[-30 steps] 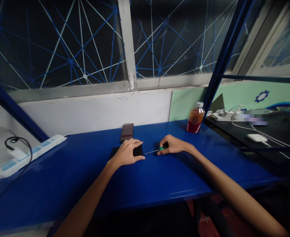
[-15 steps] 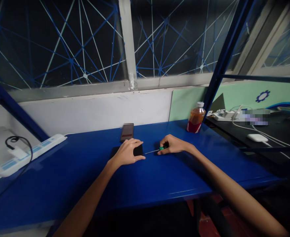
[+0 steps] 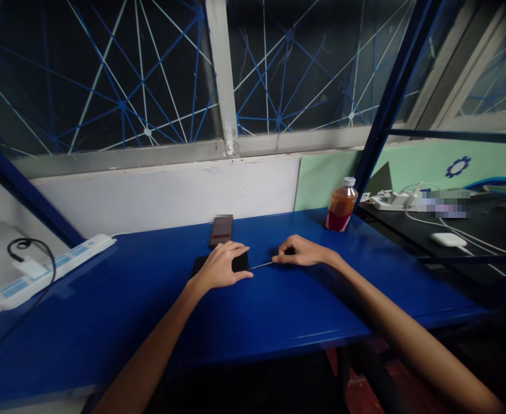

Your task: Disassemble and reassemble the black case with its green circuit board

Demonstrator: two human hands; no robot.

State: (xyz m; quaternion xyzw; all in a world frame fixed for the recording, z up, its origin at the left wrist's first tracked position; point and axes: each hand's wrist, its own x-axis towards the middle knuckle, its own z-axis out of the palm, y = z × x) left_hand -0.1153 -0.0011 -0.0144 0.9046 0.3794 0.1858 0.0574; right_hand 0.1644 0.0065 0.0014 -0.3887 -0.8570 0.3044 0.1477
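My left hand (image 3: pixel 222 265) lies over a flat black device (image 3: pixel 241 262) on the blue table, its thumb and fingers gripping the two long edges. The kind of device is not certain, as my hand covers its middle. My right hand (image 3: pixel 301 251) is closed around a screwdriver (image 3: pixel 261 265), with the handle hidden in the fingers. The thin metal shaft points left, its tip at the right end of the black device; whether it touches cannot be made out. Just behind my left hand lies a phone (image 3: pixel 221 231) with a partly blurred top.
A bottle of orange-brown drink (image 3: pixel 342 204) stands at the table's back right. At the left lies a white power strip (image 3: pixel 57 270) with a black cable plugged in. On the dark neighbouring table (image 3: pixel 417 236) are a white charger (image 3: pixel 449 240) and cables. Blue posts flank the table (image 3: pixel 244 322).
My right hand's fingers have shifted slightly left along the screwdriver and now cover its green handle. My left hand and the black device stay in place.
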